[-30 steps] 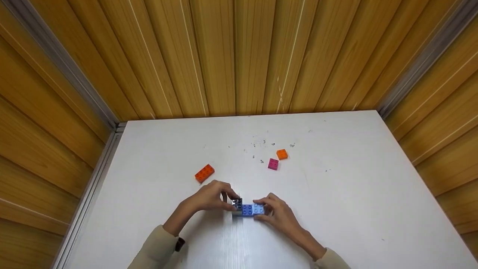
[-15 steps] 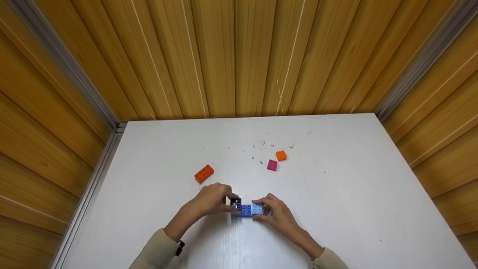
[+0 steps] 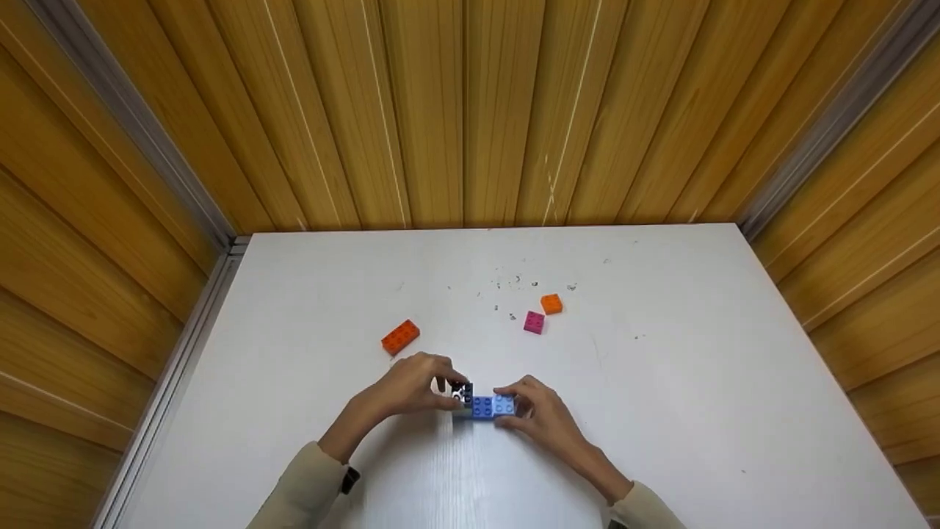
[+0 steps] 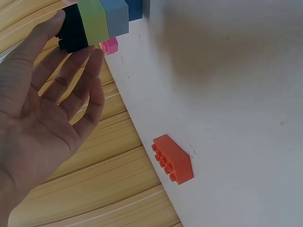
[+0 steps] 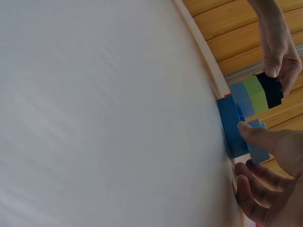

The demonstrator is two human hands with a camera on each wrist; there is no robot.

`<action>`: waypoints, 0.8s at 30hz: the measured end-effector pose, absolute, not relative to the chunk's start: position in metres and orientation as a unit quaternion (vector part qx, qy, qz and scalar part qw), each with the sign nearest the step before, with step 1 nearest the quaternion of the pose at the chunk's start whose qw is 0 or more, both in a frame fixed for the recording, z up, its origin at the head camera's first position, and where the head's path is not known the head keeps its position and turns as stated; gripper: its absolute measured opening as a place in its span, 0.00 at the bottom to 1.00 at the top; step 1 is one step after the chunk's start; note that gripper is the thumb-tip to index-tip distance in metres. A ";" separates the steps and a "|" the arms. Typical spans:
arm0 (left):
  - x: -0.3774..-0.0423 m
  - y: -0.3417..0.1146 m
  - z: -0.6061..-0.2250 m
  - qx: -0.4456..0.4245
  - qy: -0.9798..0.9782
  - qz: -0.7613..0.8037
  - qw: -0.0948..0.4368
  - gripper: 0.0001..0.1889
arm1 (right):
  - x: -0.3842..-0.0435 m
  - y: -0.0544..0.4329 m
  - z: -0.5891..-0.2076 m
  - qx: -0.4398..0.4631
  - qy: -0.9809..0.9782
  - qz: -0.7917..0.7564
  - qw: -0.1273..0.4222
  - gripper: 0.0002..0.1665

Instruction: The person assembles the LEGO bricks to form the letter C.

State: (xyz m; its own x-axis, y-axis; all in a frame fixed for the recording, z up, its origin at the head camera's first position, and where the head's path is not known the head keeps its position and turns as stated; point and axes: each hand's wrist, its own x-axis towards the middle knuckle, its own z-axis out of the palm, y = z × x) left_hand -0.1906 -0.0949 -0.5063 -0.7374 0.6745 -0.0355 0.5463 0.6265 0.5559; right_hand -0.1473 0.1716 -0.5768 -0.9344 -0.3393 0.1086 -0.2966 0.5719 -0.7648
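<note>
In the head view my left hand (image 3: 411,386) pinches a black toy brick (image 3: 462,394) between thumb and fingers. That brick tops a stack, with a lime green brick (image 4: 93,21) and a grey-blue brick (image 4: 116,18) under it in the left wrist view. The stack stands on one end of a longer blue brick (image 5: 229,125), which lies on the table. On the base's other end sits a light blue brick (image 3: 504,404), which my right hand (image 3: 547,419) grips between thumb and fingers. Blue studs show between the two raised ends.
A red-orange brick (image 3: 400,337) lies beyond my left hand. Farther back, a pink brick (image 3: 534,322) and an orange brick (image 3: 551,303) lie close together. Dark marks dot the white table (image 3: 661,382). Wood-patterned panels (image 3: 499,110) wall the back and both sides.
Both hands keep their holds on the black and light blue bricks. The hands and bricks sit slightly farther left in the head view; the loose bricks shift with the view.
</note>
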 end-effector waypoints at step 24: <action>-0.246 -0.087 -0.512 0.342 0.837 0.385 0.184 0.19 | -0.170 0.181 -0.572 -0.172 0.878 -0.446 0.005 0.21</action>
State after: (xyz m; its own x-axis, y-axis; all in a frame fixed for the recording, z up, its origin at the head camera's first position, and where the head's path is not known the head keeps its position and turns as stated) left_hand -0.2465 -0.0867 -0.5116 -0.6987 0.7140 -0.0453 0.4306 0.4703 0.7703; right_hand -0.1698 0.1812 -0.5724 -0.9410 -0.3061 0.1443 -0.2971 0.5429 -0.7855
